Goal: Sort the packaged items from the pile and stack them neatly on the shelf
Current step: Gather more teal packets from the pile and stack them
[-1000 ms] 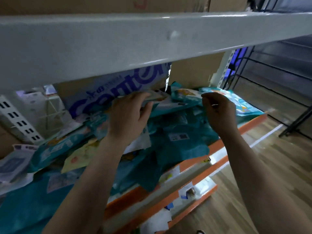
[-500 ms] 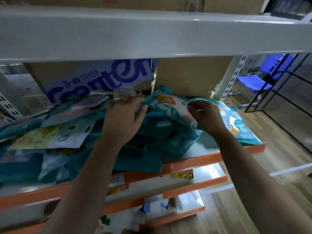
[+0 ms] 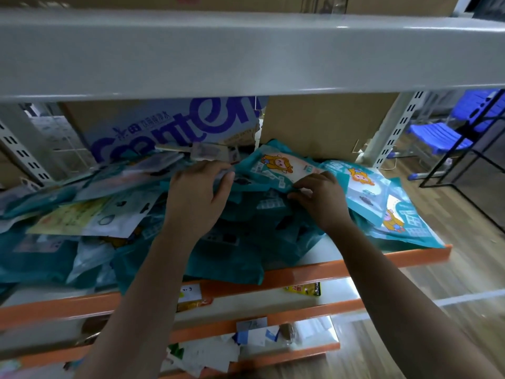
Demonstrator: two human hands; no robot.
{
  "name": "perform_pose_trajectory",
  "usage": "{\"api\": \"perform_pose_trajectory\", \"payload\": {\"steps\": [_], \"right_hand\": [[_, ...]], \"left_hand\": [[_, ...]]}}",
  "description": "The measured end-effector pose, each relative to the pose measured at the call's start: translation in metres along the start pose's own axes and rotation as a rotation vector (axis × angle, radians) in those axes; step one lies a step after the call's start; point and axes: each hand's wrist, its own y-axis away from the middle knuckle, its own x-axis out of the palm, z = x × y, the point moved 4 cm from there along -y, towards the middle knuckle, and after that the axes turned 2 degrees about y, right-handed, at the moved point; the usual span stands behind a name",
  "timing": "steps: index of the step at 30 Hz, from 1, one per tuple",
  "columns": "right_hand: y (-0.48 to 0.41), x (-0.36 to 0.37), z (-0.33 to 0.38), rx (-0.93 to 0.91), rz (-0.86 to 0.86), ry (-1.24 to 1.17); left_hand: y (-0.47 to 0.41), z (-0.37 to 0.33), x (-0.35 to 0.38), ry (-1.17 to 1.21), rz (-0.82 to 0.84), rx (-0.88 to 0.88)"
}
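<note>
A loose pile of teal packets (image 3: 240,250) covers the orange-edged shelf (image 3: 308,272). One teal packet with a yellow cartoon figure (image 3: 276,166) lies on top at the middle. My left hand (image 3: 195,199) grips its left edge with thumb and fingers. My right hand (image 3: 319,199) pinches its lower right edge. To the right, a few like packets (image 3: 379,203) lie overlapped in a flatter stack near the shelf's right end.
A grey shelf beam (image 3: 246,53) hangs close overhead. Cardboard boxes (image 3: 322,124), one with blue lettering (image 3: 175,127), stand at the back. Lower orange shelves (image 3: 246,326) hold scattered small items. A blue chair (image 3: 442,135) and black frame stand on the wood floor at right.
The view has steadied and come closer. Both hands drew nearer each other on the cartoon packet, the right hand sliding down to its lower edge.
</note>
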Motion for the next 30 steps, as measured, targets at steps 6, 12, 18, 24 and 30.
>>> {"api": "perform_pose_trajectory", "payload": {"steps": [6,12,18,24,30], "right_hand": [[0.003,-0.009,0.005,0.019,-0.029,0.09],[0.007,-0.026,-0.003,0.033,-0.185,0.057],[0.019,-0.041,-0.023,0.179,-0.261,-0.338],[0.031,-0.06,-0.024,0.025,-0.31,-0.363],[0.036,-0.062,-0.01,-0.217,-0.219,-0.316]], "left_hand": [[0.003,0.004,0.0,0.021,-0.015,-0.013],[-0.001,0.0,0.006,0.064,-0.023,0.011],[-0.007,-0.008,0.006,0.174,-0.09,0.034],[-0.021,-0.002,0.008,0.491,-0.091,-0.178],[-0.033,-0.001,0.017,1.191,0.049,-0.649]]}}
